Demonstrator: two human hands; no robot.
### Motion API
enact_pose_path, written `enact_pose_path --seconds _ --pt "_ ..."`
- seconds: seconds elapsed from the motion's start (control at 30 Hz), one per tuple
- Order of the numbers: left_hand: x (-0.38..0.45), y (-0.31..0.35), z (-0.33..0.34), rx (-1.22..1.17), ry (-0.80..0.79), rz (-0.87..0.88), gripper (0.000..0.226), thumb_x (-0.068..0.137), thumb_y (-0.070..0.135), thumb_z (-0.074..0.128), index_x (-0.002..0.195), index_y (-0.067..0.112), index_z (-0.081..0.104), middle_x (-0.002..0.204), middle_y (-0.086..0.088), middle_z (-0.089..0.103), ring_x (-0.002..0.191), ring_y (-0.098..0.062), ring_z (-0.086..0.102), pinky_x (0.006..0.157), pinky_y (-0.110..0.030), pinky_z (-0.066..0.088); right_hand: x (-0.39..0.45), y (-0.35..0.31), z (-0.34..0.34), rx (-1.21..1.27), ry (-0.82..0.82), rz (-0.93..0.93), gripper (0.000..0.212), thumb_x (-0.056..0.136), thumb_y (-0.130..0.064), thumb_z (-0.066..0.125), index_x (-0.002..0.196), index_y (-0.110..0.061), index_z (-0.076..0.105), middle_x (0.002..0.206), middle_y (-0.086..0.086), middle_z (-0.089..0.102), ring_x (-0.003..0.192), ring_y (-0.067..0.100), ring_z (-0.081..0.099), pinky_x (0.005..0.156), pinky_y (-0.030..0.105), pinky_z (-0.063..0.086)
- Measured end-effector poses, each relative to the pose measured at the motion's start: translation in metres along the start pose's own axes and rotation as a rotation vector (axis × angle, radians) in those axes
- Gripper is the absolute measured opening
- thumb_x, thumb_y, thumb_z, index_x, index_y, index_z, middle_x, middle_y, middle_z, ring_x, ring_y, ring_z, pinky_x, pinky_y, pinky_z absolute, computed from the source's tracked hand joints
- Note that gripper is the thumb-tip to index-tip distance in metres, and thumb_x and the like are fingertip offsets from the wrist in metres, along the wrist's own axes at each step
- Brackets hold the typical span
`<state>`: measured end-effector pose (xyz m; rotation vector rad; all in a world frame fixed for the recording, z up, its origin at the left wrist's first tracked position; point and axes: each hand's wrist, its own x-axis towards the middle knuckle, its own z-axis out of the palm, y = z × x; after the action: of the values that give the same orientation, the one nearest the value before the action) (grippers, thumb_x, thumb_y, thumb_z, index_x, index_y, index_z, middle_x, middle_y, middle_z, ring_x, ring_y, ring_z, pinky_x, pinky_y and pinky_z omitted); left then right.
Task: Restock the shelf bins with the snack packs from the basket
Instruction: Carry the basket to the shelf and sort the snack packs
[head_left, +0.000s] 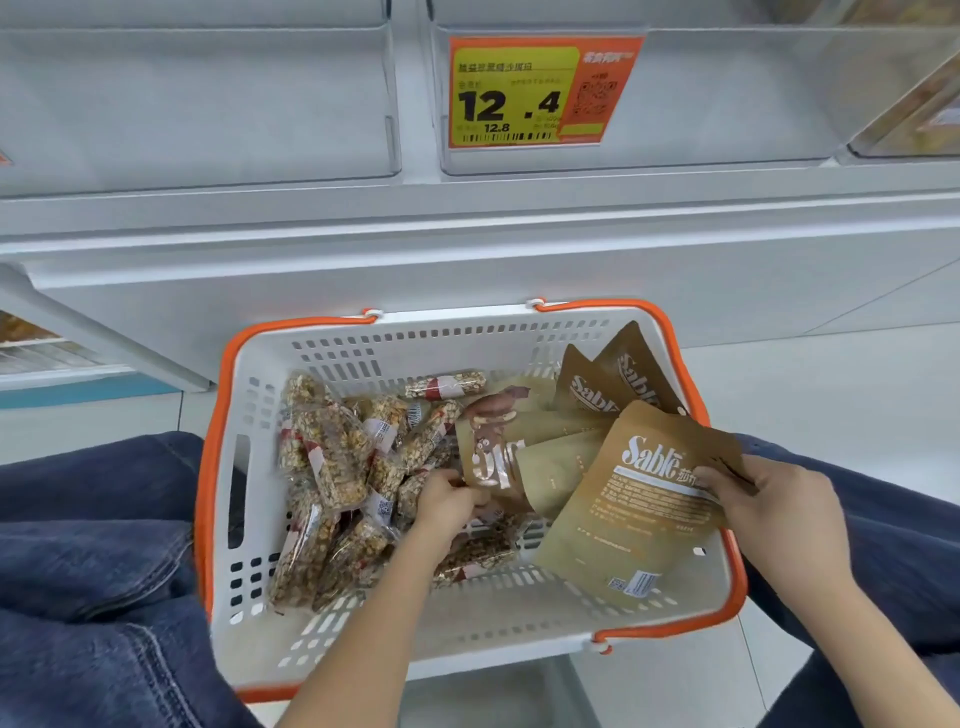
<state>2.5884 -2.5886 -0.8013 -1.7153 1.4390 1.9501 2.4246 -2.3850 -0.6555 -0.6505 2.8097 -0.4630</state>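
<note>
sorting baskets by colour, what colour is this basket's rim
Orange rim on a white basket, clearest in the head view.

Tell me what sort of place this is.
Most likely a shop aisle at a snack shelf: a price tag hangs on a clear shelf bin, and an orange-rimmed shopping basket below holds Sable pouches and snack bars.
</note>
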Motion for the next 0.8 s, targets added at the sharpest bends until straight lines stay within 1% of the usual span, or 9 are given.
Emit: enact_pose_path --seconds 0.03,0.1,0.17,0.23,0.3,0.43,0.57,0.63,0.8 --pt "-0.008 0.011 -0.006 -0.068 -0.008 0.045 0.044 0.081 -0.005 0.066 0.116 0.010 0.044 0.099 -0.011 0.065 0.080 -0.019 0.064 0.058 -0.023 0.051 0.000 0.000 0.001 -0.001 0.003 -0.005 0.018 0.087 -0.025 0.067 0.074 -0.014 0.072 0.052 -0.002 0.060 0.053 0.024 0.059 0.052 0.038 0.050" --pt "-0.027 0.037 -0.015 -0.201 -0.007 0.171 0.055 0.081 -0.008 0.064 0.122 0.021 0.039 0.102 -0.013 0.064 0.073 -0.017 0.065 0.054 -0.018 0.048 -0.002 -0.003 0.002 -0.005 -0.002 -0.017 0.016 0.088 -0.027 0.064 0.084 -0.016 0.075 0.059 0.000 0.065 0.057 0.024 0.061 0.055 0.040 0.053" --pt "-0.040 0.059 -0.022 -0.214 0.042 0.302 0.052 0.084 -0.008 0.061 0.124 0.020 0.044 0.102 -0.014 0.064 0.079 -0.020 0.068 0.056 -0.018 0.050 -0.007 -0.004 0.002 -0.016 -0.023 -0.048 0.017 0.090 -0.028 0.061 0.090 -0.019 0.075 0.064 0.001 0.068 0.060 0.024 0.063 0.056 0.041 0.054" --pt "-0.051 0.072 -0.026 -0.258 0.069 0.359 0.039 0.089 -0.007 0.056 0.118 0.018 0.055 0.102 -0.013 0.064 0.090 -0.023 0.068 0.063 -0.021 0.055 -0.012 -0.003 -0.003 -0.006 -0.034 -0.088 0.017 0.090 -0.026 0.059 0.092 -0.022 0.075 0.067 0.001 0.069 0.062 0.024 0.064 0.058 0.042 0.054" --pt "-0.057 0.080 -0.030 -0.453 0.022 0.328 0.026 0.092 -0.007 0.050 0.108 0.010 0.062 0.109 -0.014 0.063 0.096 -0.022 0.066 0.068 -0.021 0.057 -0.019 -0.003 -0.012 0.006 -0.030 -0.146 0.017 0.088 -0.023 0.061 0.096 -0.026 0.075 0.070 0.000 0.071 0.065 0.025 0.066 0.061 0.042 0.055" --pt "-0.060 0.099 -0.036 -0.857 -0.042 0.196 0.024 0.093 -0.009 0.048 0.114 -0.005 0.058 0.108 -0.011 0.062 0.091 -0.016 0.064 0.067 -0.020 0.057 -0.033 0.005 -0.025 -0.060 0.010 -0.319 0.033 0.078 -0.002 0.067 0.102 -0.024 0.076 0.074 0.002 0.073 0.065 0.029 0.068 0.060 0.038 0.054" --pt "-0.064 0.117 -0.034 -1.094 -0.099 0.111 0.024 0.090 -0.009 0.051 0.113 -0.007 0.057 0.113 -0.018 0.060 0.093 -0.022 0.063 0.065 -0.022 0.058 -0.042 0.011 -0.028 -0.119 0.067 -0.461 0.036 0.069 -0.002 0.079 0.095 -0.026 0.077 0.076 -0.006 0.075 0.060 0.019 0.069 0.050 0.020 0.043" --pt "-0.066 0.126 -0.035 -1.214 -0.116 0.112 0.021 0.089 -0.010 0.052 0.109 -0.008 0.057 0.117 -0.021 0.058 0.091 -0.025 0.063 0.065 -0.025 0.058 -0.042 0.013 -0.029 -0.107 0.077 -0.483 0.039 0.063 -0.002 0.085 0.093 -0.026 0.078 0.075 -0.008 0.074 0.058 0.016 0.068 0.048 0.017 0.040" --pt "-0.069 0.146 -0.041 -1.427 -0.127 0.152 0.037 0.087 -0.014 0.053 0.123 -0.010 0.049 0.123 -0.024 0.057 0.103 -0.033 0.062 0.069 -0.035 0.059 -0.036 0.015 -0.033 -0.075 0.061 -0.513 0.034 0.069 -0.005 0.082 0.093 -0.029 0.077 0.075 -0.009 0.074 0.059 0.014 0.068 0.046 0.024 0.048"
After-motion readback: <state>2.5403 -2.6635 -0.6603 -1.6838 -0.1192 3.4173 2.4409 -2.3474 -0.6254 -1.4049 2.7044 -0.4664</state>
